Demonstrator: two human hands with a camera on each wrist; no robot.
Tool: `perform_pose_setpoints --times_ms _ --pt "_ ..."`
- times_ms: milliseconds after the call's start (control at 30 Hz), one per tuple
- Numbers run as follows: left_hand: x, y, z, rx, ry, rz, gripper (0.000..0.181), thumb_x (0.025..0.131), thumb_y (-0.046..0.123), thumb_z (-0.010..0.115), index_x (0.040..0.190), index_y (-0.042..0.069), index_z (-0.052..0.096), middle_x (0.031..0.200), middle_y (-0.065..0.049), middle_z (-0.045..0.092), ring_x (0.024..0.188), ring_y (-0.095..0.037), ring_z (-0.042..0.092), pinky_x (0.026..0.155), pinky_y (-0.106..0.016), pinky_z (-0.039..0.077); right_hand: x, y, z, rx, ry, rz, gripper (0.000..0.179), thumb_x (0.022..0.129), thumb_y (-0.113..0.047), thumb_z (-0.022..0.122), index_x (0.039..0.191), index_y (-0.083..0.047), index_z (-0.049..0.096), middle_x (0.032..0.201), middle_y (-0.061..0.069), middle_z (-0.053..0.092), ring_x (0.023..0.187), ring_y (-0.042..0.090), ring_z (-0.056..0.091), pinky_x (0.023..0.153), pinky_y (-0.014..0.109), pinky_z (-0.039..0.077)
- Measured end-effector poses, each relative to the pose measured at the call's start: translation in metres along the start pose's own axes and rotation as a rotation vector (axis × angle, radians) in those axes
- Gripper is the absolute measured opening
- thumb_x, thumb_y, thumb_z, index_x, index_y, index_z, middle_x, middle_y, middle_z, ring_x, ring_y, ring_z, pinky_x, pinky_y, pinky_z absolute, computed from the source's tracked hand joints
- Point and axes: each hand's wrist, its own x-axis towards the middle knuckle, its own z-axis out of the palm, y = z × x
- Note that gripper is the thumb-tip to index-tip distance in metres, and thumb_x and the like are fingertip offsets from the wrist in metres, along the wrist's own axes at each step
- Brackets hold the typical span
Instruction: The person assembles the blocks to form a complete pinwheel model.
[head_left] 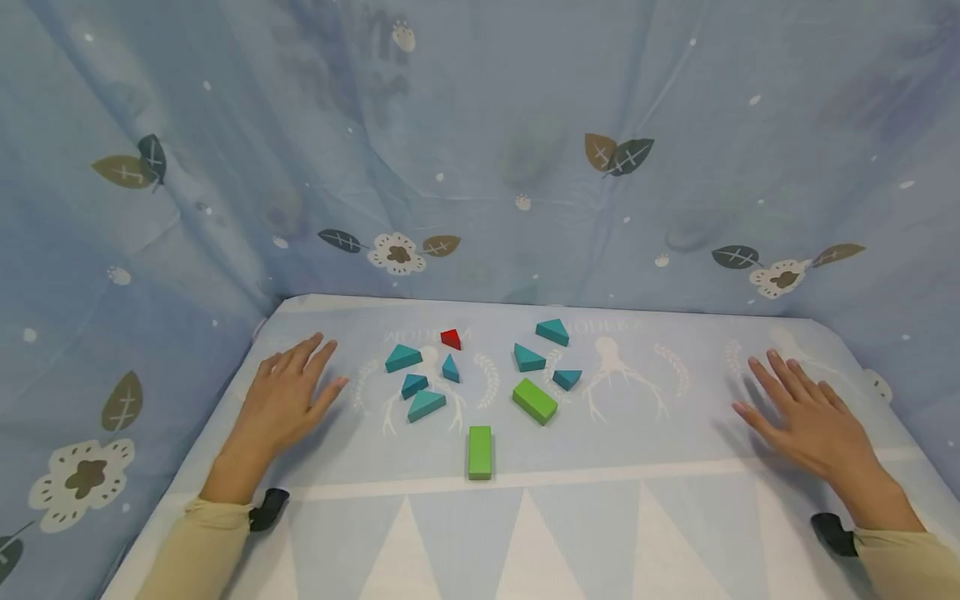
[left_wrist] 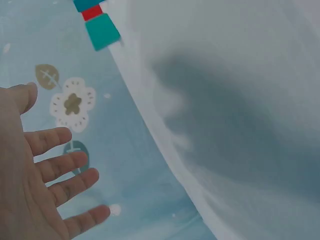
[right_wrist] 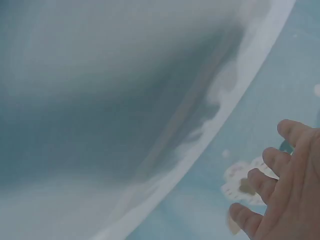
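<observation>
My left hand (head_left: 288, 400) is held over the left side of the table with its fingers spread and nothing in them. On the far right my right hand (head_left: 813, 417) is likewise spread and holds nothing. Between them lie several teal triangular blocks, one of them (head_left: 403, 358) nearest the left hand and another (head_left: 567, 379) on the right side of the group. A small red block (head_left: 451, 339) lies near the back. One green rectangular block (head_left: 480, 452) lies at the front, and a second green block (head_left: 535, 402) lies at a slant behind it.
A pale patterned cloth (head_left: 630, 450) covers the table. Blue printed fabric (head_left: 487, 125) hangs behind it and along both sides. Each wrist carries a black strap-on device, one (head_left: 268, 510) at the left sleeve and one (head_left: 832, 533) at the right.
</observation>
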Motion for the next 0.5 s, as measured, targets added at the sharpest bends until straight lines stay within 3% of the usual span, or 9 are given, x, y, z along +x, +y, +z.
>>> perform_pose_setpoints --times_ms 233,400,500 --pt "0.004 0.019 -0.003 -0.091 0.115 0.067 0.054 0.091 0.027 0.066 0.135 -0.001 0.054 0.137 -0.022 0.054 0.120 -0.043 0.054 0.096 -0.062 0.042 0.010 -0.032 0.003 0.014 0.070 -0.100 0.080 0.097 -0.045 0.055 0.159 -0.021 0.012 0.165 0.011 0.008 0.152 0.034 0.005 0.122 0.053 -0.007" --pt "0.010 0.036 -0.005 -0.158 0.204 0.138 0.051 0.089 0.025 0.068 0.132 0.000 0.058 0.133 -0.020 0.058 0.117 -0.041 0.056 0.095 -0.060 0.044 0.019 -0.056 0.006 0.062 0.129 -0.222 0.073 0.097 -0.037 0.059 0.157 -0.018 0.023 0.163 0.011 0.020 0.148 0.037 0.022 0.121 0.053 0.013" --pt "0.014 0.046 -0.005 -0.173 0.214 0.181 0.050 0.090 0.026 0.067 0.131 0.001 0.058 0.131 -0.019 0.059 0.117 -0.039 0.057 0.096 -0.058 0.044 0.026 -0.072 0.007 0.077 0.151 -0.302 0.070 0.096 -0.033 0.061 0.155 -0.016 0.029 0.161 0.012 0.025 0.143 0.039 0.032 0.118 0.051 0.023"
